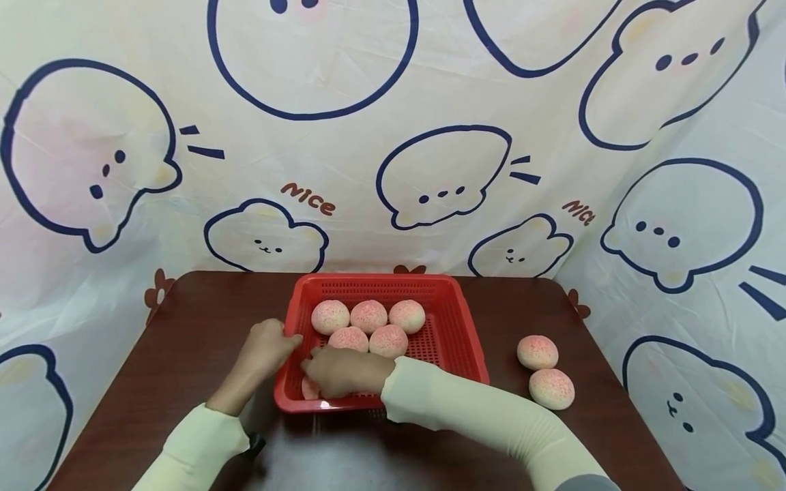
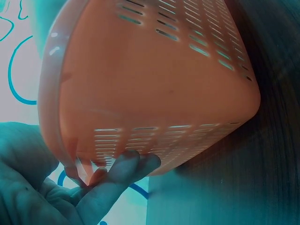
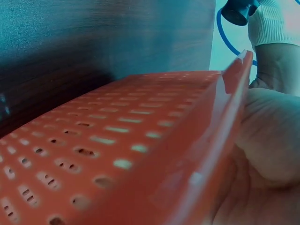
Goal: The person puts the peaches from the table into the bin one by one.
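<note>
My left hand (image 1: pixel 267 348) grips the left rim of a red plastic basket (image 1: pixel 475 354); in the left wrist view its fingers (image 2: pixel 123 166) lie along the slotted outer wall. Inside the basket's near left corner, my right hand (image 1: pixel 346 372) is curled over a pink-speckled peach (image 1: pixel 310 390), partly covered by the fingers. Two rows of similar peaches (image 1: pixel 369 316) sit farther back, three behind and two in front. In the right wrist view the palm (image 3: pixel 272 140) is beyond the near rim; the fingertips and held peach are hidden there.
Two more peaches, one (image 1: pixel 537 352) behind the other (image 1: pixel 551 389), lie on the dark wooden table (image 1: pixel 202 320) to the right of the basket. A patterned cloth (image 1: pixel 350 164) hangs behind the table and along its sides.
</note>
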Demonstrator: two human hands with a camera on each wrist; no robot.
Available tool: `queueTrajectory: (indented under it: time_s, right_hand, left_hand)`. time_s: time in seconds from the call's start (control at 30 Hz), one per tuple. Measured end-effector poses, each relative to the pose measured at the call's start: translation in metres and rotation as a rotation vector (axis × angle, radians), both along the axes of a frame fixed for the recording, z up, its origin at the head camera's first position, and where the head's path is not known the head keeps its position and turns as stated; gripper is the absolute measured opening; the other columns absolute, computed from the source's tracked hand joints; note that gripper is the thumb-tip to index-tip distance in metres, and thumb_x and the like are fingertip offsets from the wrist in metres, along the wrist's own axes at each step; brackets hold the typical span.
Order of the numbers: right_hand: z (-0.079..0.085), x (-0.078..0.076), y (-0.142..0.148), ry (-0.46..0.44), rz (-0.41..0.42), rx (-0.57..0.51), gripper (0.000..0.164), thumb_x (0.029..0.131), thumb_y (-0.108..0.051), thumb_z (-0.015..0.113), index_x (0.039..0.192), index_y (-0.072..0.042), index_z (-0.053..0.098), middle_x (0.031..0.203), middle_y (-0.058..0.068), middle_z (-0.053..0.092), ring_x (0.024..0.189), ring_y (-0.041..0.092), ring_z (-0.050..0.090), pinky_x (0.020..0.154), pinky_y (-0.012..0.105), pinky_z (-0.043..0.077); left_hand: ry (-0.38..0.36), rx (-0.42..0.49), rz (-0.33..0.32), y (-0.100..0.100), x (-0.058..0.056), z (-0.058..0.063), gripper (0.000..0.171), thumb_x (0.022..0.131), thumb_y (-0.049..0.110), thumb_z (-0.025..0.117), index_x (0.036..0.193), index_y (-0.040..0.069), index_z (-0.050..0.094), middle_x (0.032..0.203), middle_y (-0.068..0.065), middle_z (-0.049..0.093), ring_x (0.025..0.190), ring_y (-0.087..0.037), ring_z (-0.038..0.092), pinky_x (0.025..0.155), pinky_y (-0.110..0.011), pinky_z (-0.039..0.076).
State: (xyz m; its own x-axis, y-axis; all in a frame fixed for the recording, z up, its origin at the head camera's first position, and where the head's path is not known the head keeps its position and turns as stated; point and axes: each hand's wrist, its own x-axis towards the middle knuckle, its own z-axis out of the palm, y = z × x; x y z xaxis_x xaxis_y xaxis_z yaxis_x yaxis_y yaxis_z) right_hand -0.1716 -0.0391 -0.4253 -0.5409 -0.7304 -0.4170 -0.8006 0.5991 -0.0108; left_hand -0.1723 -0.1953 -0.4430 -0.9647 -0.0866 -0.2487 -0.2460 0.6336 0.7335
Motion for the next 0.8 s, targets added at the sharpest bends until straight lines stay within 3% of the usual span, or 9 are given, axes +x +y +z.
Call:
queueTrajectory:
  time_s: [0.13, 0.3, 0.43, 0.57, 0.63, 0.8]
  right_hand:
    - [0.002, 0.001, 0.001, 0.043, 0.014, -0.006, 0.033, 0.097, -0.022, 0.066, 0.130, -0.018, 0.063, 0.117, -0.006, 0.068, 0.109, 0.007, 0.060, 0.097, 0.019, 0.051]
    - [0.014, -0.002, 0.009, 0.014, 0.003, -0.046, 0.045, 0.093, -0.029, 0.072, 0.133, -0.014, 0.059, 0.116, -0.005, 0.067, 0.102, 0.007, 0.061, 0.091, 0.019, 0.053]
    - [0.028, -0.012, 0.025, -0.041, -0.055, -0.105, 0.053, 0.091, -0.033, 0.077, 0.137, -0.013, 0.058, 0.120, -0.003, 0.067, 0.103, 0.008, 0.062, 0.087, 0.020, 0.054]
    - [0.045, -0.025, 0.046, -0.081, -0.157, -0.188, 0.062, 0.095, -0.033, 0.073, 0.149, -0.012, 0.051, 0.145, 0.003, 0.060, 0.132, 0.016, 0.058, 0.110, 0.029, 0.049]
    - [0.052, -0.033, 0.057, -0.087, -0.196, -0.228, 0.061, 0.097, -0.031, 0.070, 0.151, -0.011, 0.049, 0.150, 0.004, 0.057, 0.140, 0.020, 0.053, 0.117, 0.034, 0.044]
    - [0.070, -0.054, 0.097, -0.078, -0.305, -0.296, 0.051, 0.099, -0.029, 0.067, 0.146, -0.013, 0.053, 0.145, 0.004, 0.060, 0.134, 0.021, 0.056, 0.114, 0.041, 0.047]
  left_hand:
    - [0.004, 0.014, 0.006, 0.000, 0.001, -0.001, 0.019, 0.094, 0.010, 0.061, 0.097, -0.009, 0.064, 0.069, -0.013, 0.063, 0.054, -0.017, 0.062, 0.053, -0.028, 0.058]
    - [0.025, 0.013, 0.002, 0.000, 0.002, 0.000, 0.020, 0.094, 0.010, 0.060, 0.094, -0.009, 0.064, 0.067, -0.013, 0.062, 0.053, -0.015, 0.061, 0.050, -0.027, 0.055]
    - [0.031, 0.025, 0.002, 0.001, 0.002, 0.000, 0.020, 0.094, 0.009, 0.060, 0.097, -0.010, 0.064, 0.071, -0.015, 0.065, 0.055, -0.016, 0.064, 0.051, -0.028, 0.057]
    - [0.043, 0.024, -0.002, 0.001, 0.001, 0.001, 0.022, 0.094, 0.009, 0.060, 0.100, -0.012, 0.064, 0.077, -0.017, 0.070, 0.060, -0.018, 0.071, 0.057, -0.034, 0.063]
    - [0.047, 0.016, -0.001, 0.000, 0.000, 0.002, 0.022, 0.094, 0.009, 0.060, 0.101, -0.012, 0.065, 0.078, -0.017, 0.071, 0.062, -0.019, 0.072, 0.059, -0.037, 0.064]
    - [0.044, 0.009, -0.001, 0.001, 0.001, 0.001, 0.024, 0.094, 0.010, 0.060, 0.101, -0.012, 0.066, 0.082, -0.021, 0.073, 0.064, -0.020, 0.073, 0.062, -0.039, 0.064]
